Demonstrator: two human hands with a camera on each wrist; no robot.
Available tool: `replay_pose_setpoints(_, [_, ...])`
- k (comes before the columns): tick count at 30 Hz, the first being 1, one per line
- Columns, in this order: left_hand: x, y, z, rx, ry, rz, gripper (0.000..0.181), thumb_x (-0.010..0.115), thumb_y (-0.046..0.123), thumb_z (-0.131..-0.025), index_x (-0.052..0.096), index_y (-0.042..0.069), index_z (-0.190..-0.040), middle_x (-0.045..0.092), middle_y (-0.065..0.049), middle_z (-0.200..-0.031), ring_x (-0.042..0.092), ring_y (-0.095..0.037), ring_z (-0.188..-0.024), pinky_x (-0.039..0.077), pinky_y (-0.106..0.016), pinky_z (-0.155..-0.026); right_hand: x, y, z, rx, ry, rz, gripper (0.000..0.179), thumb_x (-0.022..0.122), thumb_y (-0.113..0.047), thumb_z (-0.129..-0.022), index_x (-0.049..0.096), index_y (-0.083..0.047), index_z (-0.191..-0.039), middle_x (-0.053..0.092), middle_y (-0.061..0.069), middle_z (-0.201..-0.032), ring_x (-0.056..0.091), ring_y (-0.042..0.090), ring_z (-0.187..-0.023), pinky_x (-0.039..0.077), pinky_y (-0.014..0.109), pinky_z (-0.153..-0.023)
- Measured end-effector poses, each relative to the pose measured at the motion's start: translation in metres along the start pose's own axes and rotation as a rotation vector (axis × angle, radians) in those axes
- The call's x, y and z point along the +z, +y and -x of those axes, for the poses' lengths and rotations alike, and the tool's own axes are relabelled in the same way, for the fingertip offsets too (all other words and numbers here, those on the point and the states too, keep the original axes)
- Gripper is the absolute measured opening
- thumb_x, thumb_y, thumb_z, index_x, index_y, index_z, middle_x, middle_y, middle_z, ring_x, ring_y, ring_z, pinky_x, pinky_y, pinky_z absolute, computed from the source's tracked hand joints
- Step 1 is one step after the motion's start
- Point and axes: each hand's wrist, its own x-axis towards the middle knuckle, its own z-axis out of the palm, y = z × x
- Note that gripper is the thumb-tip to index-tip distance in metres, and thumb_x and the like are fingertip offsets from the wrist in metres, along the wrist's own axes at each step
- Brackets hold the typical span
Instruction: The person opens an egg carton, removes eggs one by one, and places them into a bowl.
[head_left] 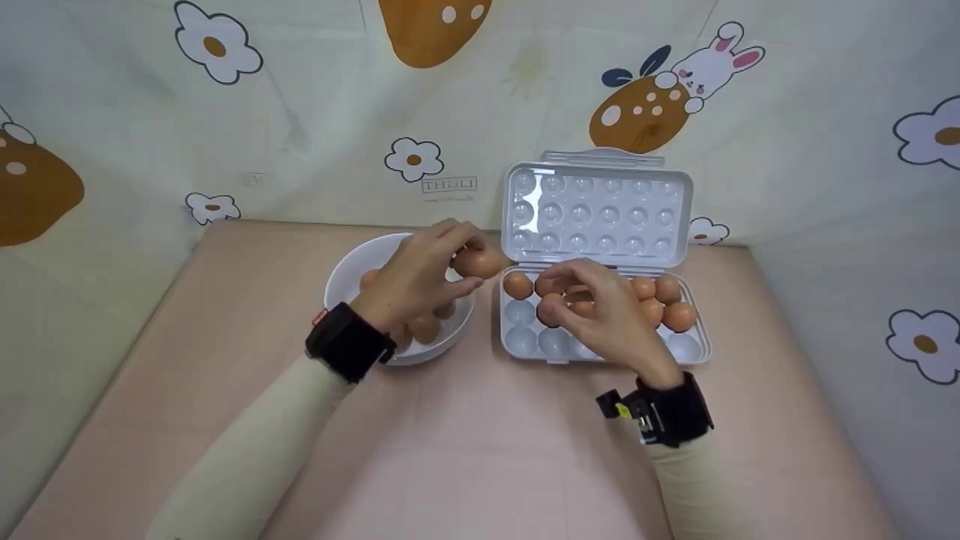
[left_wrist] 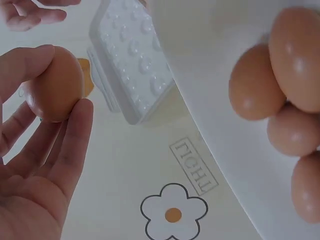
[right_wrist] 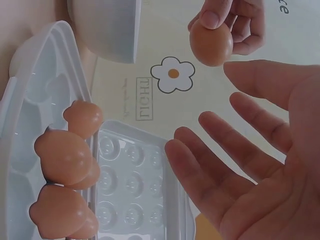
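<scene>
My left hand (head_left: pixel 412 277) pinches a brown egg (head_left: pixel 478 264) between thumb and fingertips, just over the right rim of a white bowl (head_left: pixel 346 262). Inside that bowl lie several more brown eggs (left_wrist: pixel 257 82). Fingers spread and holding nothing, my right hand (right_wrist: pixel 255 165) hovers over a white egg box (head_left: pixel 510 352) and faces the held egg. Several eggs (head_left: pixel 680 316) sit in the box's back and middle rows, partly hidden by the right hand in the head view. Pale hollows (head_left: pixel 520 341) show along its front row.
The egg box's dimpled lid (head_left: pixel 600 202) stands open at the back, close to a printed cloth (head_left: pixel 322 112) with flowers and a rabbit. A pink-beige cover (head_left: pixel 480 450) spreads over the table. Both wrists wear black straps (head_left: pixel 349 343).
</scene>
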Motion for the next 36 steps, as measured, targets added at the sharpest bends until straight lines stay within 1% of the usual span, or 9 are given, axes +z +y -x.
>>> replay_pose_setpoints(3, [-0.012, -0.009, -0.003, -0.096, -0.06, 0.006, 0.034, 0.083, 0.015, -0.093, 0.064, 0.018, -0.121, 0.063, 0.001, -0.109, 0.061, -0.018, -0.1, 0.054, -0.033, -0.089, -0.001, 0.0, 0.0, 0.002, 0.013, 0.056, 0.03, 0.083, -0.01, -0.093, 0.072, -0.011, -0.122, 0.074, 0.001, -0.117, 0.071, 0.021, -0.11, 0.062, 0.036, -0.091])
replay_pose_setpoints(5, [-0.019, -0.015, -0.004, -0.166, -0.095, 0.024, 0.034, 0.082, 0.015, -0.093, 0.064, 0.02, -0.121, 0.063, 0.003, -0.109, 0.06, -0.019, -0.102, 0.053, -0.034, -0.091, -0.002, 0.0, 0.0, 0.001, 0.016, 0.087, 0.03, 0.083, -0.011, -0.093, 0.073, -0.012, -0.122, 0.074, -0.001, -0.117, 0.069, 0.018, -0.109, 0.06, 0.034, -0.091])
replay_pose_setpoints(8, [-0.026, -0.027, -0.007, -0.23, -0.136, 0.005, 0.034, 0.082, 0.012, -0.093, 0.064, 0.021, -0.12, 0.063, 0.002, -0.11, 0.059, -0.02, -0.102, 0.054, -0.035, -0.09, -0.003, -0.001, 0.0, 0.006, 0.012, 0.101, 0.029, 0.083, -0.014, -0.094, 0.073, -0.013, -0.121, 0.073, -0.004, -0.116, 0.068, 0.017, -0.109, 0.059, 0.032, -0.092])
replay_pose_setpoints(14, [-0.03, -0.052, -0.01, -0.255, -0.217, -0.108, 0.03, 0.081, 0.01, -0.092, 0.065, 0.016, -0.117, 0.063, -0.004, -0.108, 0.058, -0.025, -0.101, 0.053, -0.038, -0.087, -0.005, 0.0, 0.0, 0.003, 0.022, 0.122, 0.031, 0.083, -0.01, -0.093, 0.073, -0.013, -0.121, 0.072, -0.005, -0.117, 0.065, 0.013, -0.106, 0.059, 0.032, -0.094])
replay_pose_setpoints(18, [-0.028, -0.065, -0.01, -0.318, -0.266, -0.125, 0.028, 0.079, 0.009, -0.092, 0.065, 0.013, -0.116, 0.064, -0.006, -0.108, 0.057, -0.027, -0.101, 0.053, -0.041, -0.089, -0.006, 0.002, 0.0, -0.002, 0.024, 0.126, 0.035, 0.084, -0.006, -0.091, 0.072, -0.012, -0.123, 0.072, -0.003, -0.119, 0.064, 0.013, -0.107, 0.059, 0.034, -0.094])
replay_pose_setpoints(22, [-0.026, -0.075, -0.009, -0.365, -0.28, -0.138, 0.027, 0.077, 0.005, -0.091, 0.066, 0.008, -0.115, 0.065, -0.01, -0.106, 0.059, -0.029, -0.099, 0.053, -0.041, -0.088, -0.005, 0.003, 0.0, -0.004, 0.018, 0.121, 0.034, 0.084, -0.007, -0.092, 0.072, -0.014, -0.123, 0.071, -0.005, -0.118, 0.064, 0.013, -0.106, 0.058, 0.032, -0.095])
replay_pose_setpoints(26, [-0.025, -0.081, -0.009, -0.374, -0.275, -0.166, 0.024, 0.076, 0.004, -0.092, 0.067, 0.005, -0.114, 0.066, -0.013, -0.104, 0.059, -0.03, -0.097, 0.053, -0.042, -0.088, -0.005, 0.004, 0.0, -0.032, 0.021, 0.119, 0.033, 0.084, -0.006, -0.091, 0.073, -0.015, -0.12, 0.071, -0.007, -0.116, 0.063, 0.013, -0.105, 0.058, 0.031, -0.093])
replay_pose_setpoints(29, [-0.023, -0.083, -0.01, -0.382, -0.289, -0.181, 0.023, 0.075, 0.005, -0.093, 0.067, 0.005, -0.114, 0.066, -0.014, -0.105, 0.059, -0.031, -0.098, 0.053, -0.042, -0.089, -0.004, 0.004, 0.0, -0.045, 0.02, 0.122, 0.033, 0.084, -0.006, -0.09, 0.073, -0.016, -0.119, 0.071, -0.008, -0.116, 0.062, 0.012, -0.104, 0.058, 0.031, -0.093])
replay_pose_setpoints(36, [-0.024, -0.085, -0.01, -0.427, -0.321, -0.175, 0.022, 0.072, 0.005, -0.094, 0.066, 0.005, -0.116, 0.066, -0.015, -0.109, 0.058, -0.032, -0.101, 0.052, -0.043, -0.092, -0.005, 0.005, 0.0, -0.031, 0.008, 0.119, 0.031, 0.083, -0.009, -0.093, 0.072, -0.016, -0.121, 0.071, -0.008, -0.117, 0.063, 0.01, -0.105, 0.058, 0.029, -0.094])
